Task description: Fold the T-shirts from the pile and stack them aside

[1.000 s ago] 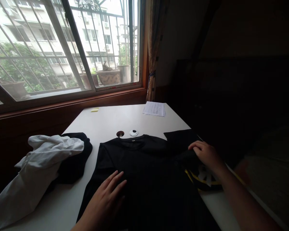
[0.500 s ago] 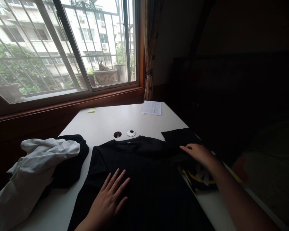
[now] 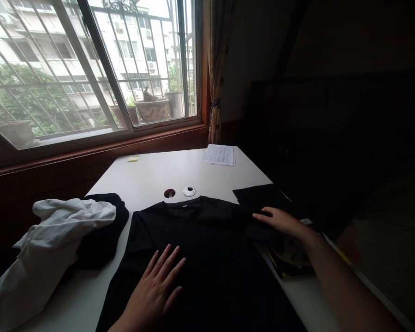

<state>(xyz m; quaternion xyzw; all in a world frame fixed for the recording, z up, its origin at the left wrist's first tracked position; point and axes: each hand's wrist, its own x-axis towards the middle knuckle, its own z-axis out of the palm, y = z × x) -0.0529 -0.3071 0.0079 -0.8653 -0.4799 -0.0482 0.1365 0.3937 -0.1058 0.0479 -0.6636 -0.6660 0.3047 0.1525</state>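
Observation:
A black T-shirt (image 3: 207,267) lies spread on a white table, its neckline toward the far side. My left hand (image 3: 155,281) rests flat on the shirt's chest, fingers spread. At the shirt's right sleeve, my right hand (image 3: 280,222) reaches over the dark cloth. Its thumb and forefinger are stretched out with a small gap between them, and the other fingers are partly hidden. Beneath my right forearm lies more dark clothing with yellow edging (image 3: 290,263), partly covered by the sleeve. Another black piece of cloth (image 3: 259,196) lies just beyond my right hand.
A white garment (image 3: 72,216) and a black one (image 3: 103,244) are heaped on the table's left side. Printed papers (image 3: 219,154) and a yellow note (image 3: 133,158) lie at the far edge of the white table (image 3: 155,173). A cable hole (image 3: 169,193) sits beside a round white cover (image 3: 189,191).
My right hand has shifted slightly left and down over the sleeve, and its thumb and forefinger have parted. The sleeve has moved a little. My left hand stays flat on the shirt.

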